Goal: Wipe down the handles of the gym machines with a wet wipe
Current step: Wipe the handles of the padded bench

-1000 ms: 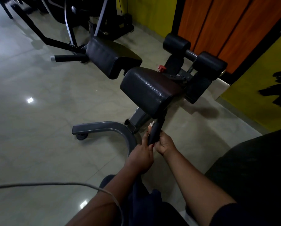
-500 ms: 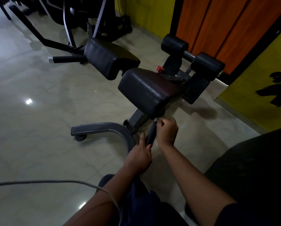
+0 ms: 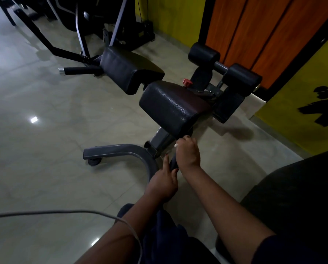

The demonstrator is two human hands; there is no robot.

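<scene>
Right hand [image 3: 188,154] moved up black handle [image 3: 173,162], now at top, just under seat pad [image 3: 170,105]. Fingers wrapped round handle, wet wipe [image 3: 176,145] squeezed inside, white bit peeking out. Left hand [image 3: 164,181] grips handle's low end. Grey machine leg [image 3: 117,148] beside, on shiny floor [image 3: 45,149].

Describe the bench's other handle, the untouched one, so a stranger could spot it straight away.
Find the two black padded leather cushions on the glossy tiled floor. From the left side of the farther cushion a black round bar juts out level. Unlike the near black handle in the right hand, it shows a silver end cap.
</scene>
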